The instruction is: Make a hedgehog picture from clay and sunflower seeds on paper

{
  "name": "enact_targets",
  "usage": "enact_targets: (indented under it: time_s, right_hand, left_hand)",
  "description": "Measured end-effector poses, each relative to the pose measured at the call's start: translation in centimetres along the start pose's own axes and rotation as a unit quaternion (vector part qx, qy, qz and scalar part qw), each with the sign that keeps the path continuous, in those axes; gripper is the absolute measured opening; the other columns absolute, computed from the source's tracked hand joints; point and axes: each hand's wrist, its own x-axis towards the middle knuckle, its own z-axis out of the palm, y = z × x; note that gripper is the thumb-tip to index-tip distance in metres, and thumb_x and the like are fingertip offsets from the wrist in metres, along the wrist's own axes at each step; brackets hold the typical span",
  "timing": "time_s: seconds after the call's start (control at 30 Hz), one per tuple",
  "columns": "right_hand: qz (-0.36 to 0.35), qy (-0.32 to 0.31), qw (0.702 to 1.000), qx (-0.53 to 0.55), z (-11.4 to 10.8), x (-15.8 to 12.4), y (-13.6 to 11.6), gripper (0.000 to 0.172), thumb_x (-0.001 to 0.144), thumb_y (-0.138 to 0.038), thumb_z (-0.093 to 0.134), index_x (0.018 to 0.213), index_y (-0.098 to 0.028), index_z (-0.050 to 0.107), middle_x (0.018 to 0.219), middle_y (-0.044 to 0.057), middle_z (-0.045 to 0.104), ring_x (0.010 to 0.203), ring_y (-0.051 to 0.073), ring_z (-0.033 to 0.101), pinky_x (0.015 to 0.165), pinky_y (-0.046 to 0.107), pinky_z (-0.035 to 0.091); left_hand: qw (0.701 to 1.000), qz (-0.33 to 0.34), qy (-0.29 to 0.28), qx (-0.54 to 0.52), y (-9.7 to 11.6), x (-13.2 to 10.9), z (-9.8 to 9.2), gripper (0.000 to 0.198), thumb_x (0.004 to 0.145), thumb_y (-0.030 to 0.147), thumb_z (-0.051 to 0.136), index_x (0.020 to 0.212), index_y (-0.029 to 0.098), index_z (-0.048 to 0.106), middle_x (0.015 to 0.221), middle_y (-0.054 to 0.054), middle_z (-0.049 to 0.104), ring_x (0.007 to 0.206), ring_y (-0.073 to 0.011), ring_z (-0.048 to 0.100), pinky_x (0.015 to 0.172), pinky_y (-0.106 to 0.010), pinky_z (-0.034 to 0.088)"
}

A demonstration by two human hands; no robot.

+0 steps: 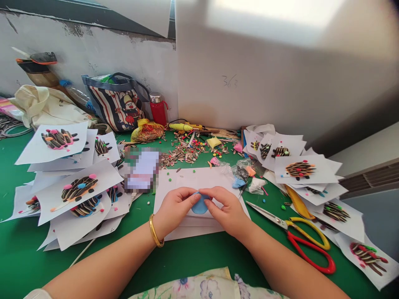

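A flattened round piece of blue modelling clay (199, 207) is between my two hands, over the white paper (174, 178) in front of me. My left hand (176, 207) pinches its left edge between thumb and fingers; a gold bangle circles that wrist. My right hand (229, 211) is closed on the clay's right edge, fingertips nearly meeting those of the left. Part of the clay is hidden behind my fingers. To the right of the paper lie a lump of blue clay (238, 183) and a bag of white clay (257, 185).
Large red and yellow scissors (288, 226) lie to the right, blades towards the paper. Stacks of hedgehog-like seed pictures (79, 191) flank both sides. Sunflower seeds (177, 153) and small coloured balls are scattered behind the paper, near a phone (143, 170) and a red flask (158, 110).
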Motion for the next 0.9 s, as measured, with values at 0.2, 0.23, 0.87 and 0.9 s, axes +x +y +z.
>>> enact_targets:
  time_s: [0.2, 0.23, 0.87, 0.9]
  right_hand:
    - [0.032, 0.037, 0.999, -0.004, -0.02, 0.00, 0.10, 0.037, 0.089, -0.020, 0.058, 0.125, -0.028, 0.061, 0.101, 0.002, 0.068, 0.094, 0.017, 0.063, 0.090, 0.034, 0.050]
    - [0.031, 0.035, 0.999, 0.000, -0.02, 0.01, 0.09, 0.034, 0.089, -0.020, 0.057, 0.122, -0.028, 0.062, 0.103, 0.002, 0.068, 0.095, 0.017, 0.063, 0.090, 0.033, 0.050]
    - [0.063, 0.011, 0.998, -0.005, 0.39, -0.52, -0.02, 0.037, 0.088, -0.022, 0.057, 0.124, -0.026, 0.052, 0.096, 0.003, 0.063, 0.096, 0.019, 0.061, 0.089, 0.034, 0.048]
    - [0.064, 0.010, 0.998, -0.005, 0.40, -0.53, -0.03, 0.037, 0.088, -0.022, 0.057, 0.125, -0.026, 0.052, 0.096, 0.003, 0.063, 0.096, 0.019, 0.061, 0.088, 0.034, 0.048]
  left_hand:
    - [1.000, -0.006, 0.005, -0.003, 0.09, -0.06, 0.06, 0.025, 0.082, 0.038, 0.064, 0.090, 0.016, 0.074, 0.086, -0.005, 0.075, 0.078, -0.0181, 0.066, 0.073, -0.028, 0.054]
    - [1.000, -0.006, 0.002, -0.007, 0.11, -0.07, 0.10, 0.026, 0.082, 0.038, 0.064, 0.093, 0.017, 0.074, 0.090, -0.006, 0.075, 0.081, -0.0186, 0.067, 0.075, -0.028, 0.054]
    - [0.999, 0.010, 0.018, 0.040, -0.13, -0.09, 0.06, 0.029, 0.082, 0.043, 0.062, 0.083, 0.018, 0.075, 0.082, -0.005, 0.074, 0.078, -0.0197, 0.066, 0.071, -0.029, 0.053]
    - [0.999, 0.010, 0.020, 0.048, -0.20, -0.07, 0.05, 0.027, 0.081, 0.042, 0.063, 0.079, 0.018, 0.074, 0.078, -0.004, 0.073, 0.074, -0.0188, 0.065, 0.068, -0.028, 0.052]
